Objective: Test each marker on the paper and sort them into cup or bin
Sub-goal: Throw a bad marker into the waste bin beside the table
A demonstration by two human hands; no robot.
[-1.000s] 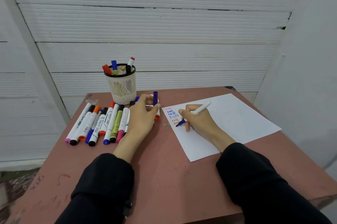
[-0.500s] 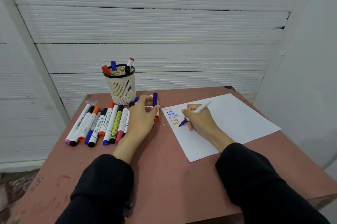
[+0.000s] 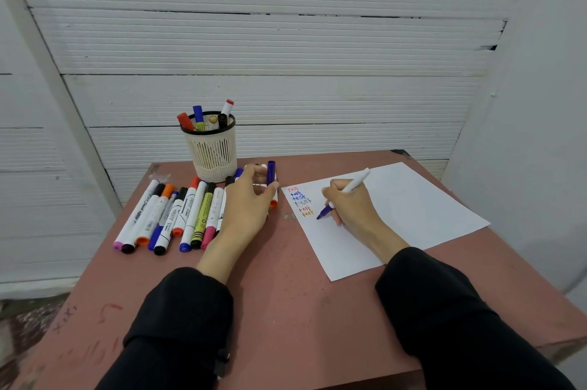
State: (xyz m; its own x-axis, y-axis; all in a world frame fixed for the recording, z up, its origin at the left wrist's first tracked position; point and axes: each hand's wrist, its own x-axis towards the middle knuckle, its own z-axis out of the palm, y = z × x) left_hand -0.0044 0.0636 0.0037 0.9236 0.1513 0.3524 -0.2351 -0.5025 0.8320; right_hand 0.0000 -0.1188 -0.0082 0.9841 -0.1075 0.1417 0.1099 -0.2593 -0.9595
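Your right hand (image 3: pixel 344 203), gripping the purple marker (image 3: pixel 344 194), has moved its tip down the paper (image 3: pixel 413 208) to just below the last test word, so this test has yet to start; your left hand (image 3: pixel 251 199) still pinches the cap (image 3: pixel 271 172) beside the cup (image 3: pixel 212 148).

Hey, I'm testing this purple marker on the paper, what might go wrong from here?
The right hand rests on the paper close to the fresh test words, so it may smear them. The left hand pinches the purple cap over loose markers; a nudge could roll them toward the table edge.
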